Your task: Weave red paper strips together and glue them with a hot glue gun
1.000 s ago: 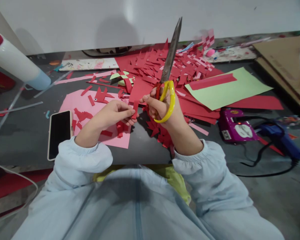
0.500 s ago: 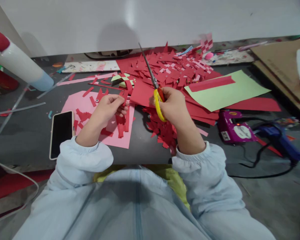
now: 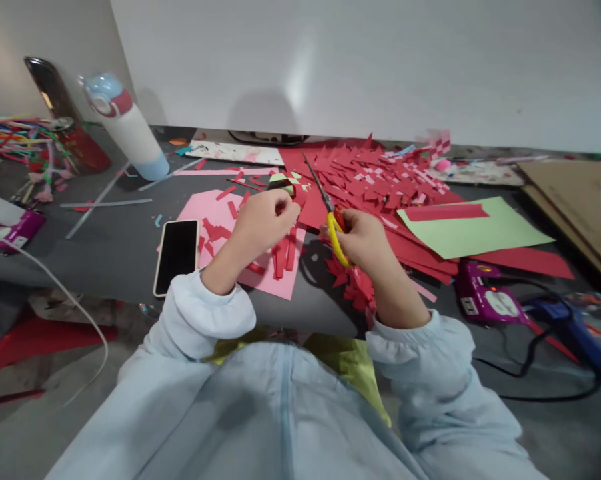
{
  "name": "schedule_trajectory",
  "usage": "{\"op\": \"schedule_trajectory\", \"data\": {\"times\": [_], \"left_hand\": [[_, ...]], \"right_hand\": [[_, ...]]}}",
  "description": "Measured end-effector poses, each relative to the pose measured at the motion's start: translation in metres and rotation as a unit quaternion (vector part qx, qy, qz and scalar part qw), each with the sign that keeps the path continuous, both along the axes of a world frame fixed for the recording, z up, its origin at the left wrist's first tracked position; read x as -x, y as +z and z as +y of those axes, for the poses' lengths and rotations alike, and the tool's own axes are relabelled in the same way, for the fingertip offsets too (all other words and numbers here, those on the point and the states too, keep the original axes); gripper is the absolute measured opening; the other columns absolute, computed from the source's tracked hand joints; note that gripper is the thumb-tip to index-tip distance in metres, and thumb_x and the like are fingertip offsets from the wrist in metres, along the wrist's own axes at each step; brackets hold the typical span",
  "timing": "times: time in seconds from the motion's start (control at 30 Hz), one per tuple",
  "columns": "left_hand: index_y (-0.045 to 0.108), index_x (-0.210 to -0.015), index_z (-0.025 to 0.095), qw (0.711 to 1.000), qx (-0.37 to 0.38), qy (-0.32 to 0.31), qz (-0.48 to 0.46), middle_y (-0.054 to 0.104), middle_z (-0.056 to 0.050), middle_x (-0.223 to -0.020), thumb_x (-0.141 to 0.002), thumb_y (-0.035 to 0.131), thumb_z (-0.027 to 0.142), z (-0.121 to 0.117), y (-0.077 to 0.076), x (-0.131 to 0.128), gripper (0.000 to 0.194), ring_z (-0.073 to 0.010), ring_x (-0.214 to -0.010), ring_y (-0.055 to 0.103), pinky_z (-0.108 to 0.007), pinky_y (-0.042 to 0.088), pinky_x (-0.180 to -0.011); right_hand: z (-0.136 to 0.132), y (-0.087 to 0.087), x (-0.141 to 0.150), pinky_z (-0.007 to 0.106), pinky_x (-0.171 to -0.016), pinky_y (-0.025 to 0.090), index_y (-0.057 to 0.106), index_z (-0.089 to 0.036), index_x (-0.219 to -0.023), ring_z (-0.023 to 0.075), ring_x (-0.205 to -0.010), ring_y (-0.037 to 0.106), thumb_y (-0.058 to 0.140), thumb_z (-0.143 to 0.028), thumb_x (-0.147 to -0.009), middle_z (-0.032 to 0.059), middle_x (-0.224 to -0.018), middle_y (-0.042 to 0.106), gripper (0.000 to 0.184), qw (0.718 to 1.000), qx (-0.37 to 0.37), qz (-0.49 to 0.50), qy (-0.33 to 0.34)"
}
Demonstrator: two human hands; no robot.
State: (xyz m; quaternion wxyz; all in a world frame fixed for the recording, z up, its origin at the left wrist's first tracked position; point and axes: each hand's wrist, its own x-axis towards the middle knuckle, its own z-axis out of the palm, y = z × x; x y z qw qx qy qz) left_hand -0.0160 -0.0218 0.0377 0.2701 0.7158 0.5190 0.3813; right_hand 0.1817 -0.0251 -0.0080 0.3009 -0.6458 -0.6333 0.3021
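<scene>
Yellow-and-red handled scissors (image 3: pixel 337 240) are gripped in my right hand (image 3: pixel 363 237), their blades together and pointing up and to the left. Over the right part of a pink paper sheet (image 3: pixel 200 207), my left hand (image 3: pixel 267 217) is curled with fingers and thumb pressed together. Whatever it may pinch is hidden or blends with the red paper behind. Red paper strips (image 3: pixel 279 257) and small scraps lie on the pink sheet under and beside that hand. Behind both hands spreads a heap of cut, pointed red paper pieces (image 3: pixel 370 173), some with pink checks.
A phone (image 3: pixel 177 257) lies left of the pink sheet. Farther left stand a white bottle (image 3: pixel 135 143) and a red can (image 3: pixel 83 150). On the right are light green paper (image 3: pixel 460 233), a purple box (image 3: pixel 487 293), a blue glue gun (image 3: pixel 573 327) with its cable, and cardboard (image 3: pixel 570 193).
My view has swung left, bringing more of the table's left side into sight. My left hand has lifted and turned, moving closer to the scissors. My right hand still holds them.
</scene>
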Motion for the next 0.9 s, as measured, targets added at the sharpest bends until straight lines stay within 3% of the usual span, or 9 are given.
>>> {"op": "schedule_trajectory", "data": {"times": [0.17, 0.33, 0.43, 0.57, 0.73, 0.9], "left_hand": [[0.037, -0.057, 0.021, 0.999, -0.017, 0.03, 0.019, 0.042, 0.004, -0.051, -0.082, 0.049, 0.027, -0.036, 0.026, 0.031, 0.029, -0.0112, -0.051, 0.034, -0.029, 0.024, -0.055], [0.042, -0.06, 0.02, 0.996, -0.013, 0.088, -0.014, 0.045, 0.005, -0.057, -0.084, 0.046, 0.027, -0.073, 0.037, 0.073, 0.025, -0.0104, -0.055, 0.039, -0.028, 0.027, -0.059], [0.046, -0.061, 0.02, 0.992, 0.024, 0.121, -0.015, 0.046, 0.005, -0.056, -0.082, 0.047, 0.027, -0.091, 0.035, 0.096, 0.022, -0.0097, -0.053, 0.038, -0.027, 0.026, -0.057], [0.043, -0.059, 0.019, 0.988, 0.047, 0.143, -0.022, 0.049, 0.005, -0.057, -0.082, 0.046, 0.025, -0.107, 0.025, 0.121, 0.024, -0.0093, -0.055, 0.04, -0.026, 0.026, -0.057], [0.044, -0.06, 0.019, 0.978, 0.071, 0.194, -0.014, 0.046, 0.007, -0.056, -0.083, 0.047, 0.024, -0.116, 0.014, 0.144, 0.024, -0.0083, -0.053, 0.035, -0.026, 0.025, -0.057], [0.045, -0.062, 0.019, 0.974, 0.083, 0.208, -0.031, 0.045, 0.007, -0.058, -0.084, 0.047, 0.023, -0.118, 0.013, 0.16, 0.023, -0.0079, -0.054, 0.037, -0.025, 0.026, -0.058]], "right_hand": [[-0.005, 0.034, 0.045, 0.028, -0.053, 0.027, 0.05, -0.021, -0.063, 0.0138, -0.054, 0.042, 0.06, -0.035, -0.071, -0.0003, -0.055, 0.049, 0.019, 0.984, -0.028, -0.175, 0.013], [0.022, 0.051, 0.115, 0.027, -0.056, 0.027, 0.061, -0.018, -0.078, 0.0174, -0.066, 0.053, 0.057, -0.031, -0.077, 0.0076, -0.076, 0.067, 0.014, 0.942, -0.071, -0.31, 0.105], [0.049, 0.049, 0.161, 0.027, -0.057, 0.028, 0.065, -0.016, -0.089, 0.0195, -0.074, 0.058, 0.053, -0.027, -0.079, 0.0111, -0.089, 0.071, 0.018, 0.899, -0.072, -0.375, 0.217], [0.081, 0.035, 0.222, 0.028, -0.056, 0.028, 0.067, -0.016, -0.089, 0.0201, -0.075, 0.06, 0.056, -0.026, -0.077, 0.0106, -0.089, 0.072, 0.019, 0.869, -0.073, -0.391, 0.294], [0.103, 0.019, 0.285, 0.029, -0.058, 0.029, 0.07, -0.015, -0.091, 0.0212, -0.079, 0.063, 0.057, -0.026, -0.078, 0.0124, -0.095, 0.074, 0.021, 0.829, -0.098, -0.404, 0.374], [0.113, 0.017, 0.326, 0.029, -0.061, 0.034, 0.073, -0.012, -0.099, 0.025, -0.085, 0.066, 0.058, -0.024, -0.078, 0.0161, -0.1, 0.074, 0.028, 0.797, -0.116, -0.425, 0.414]]}}
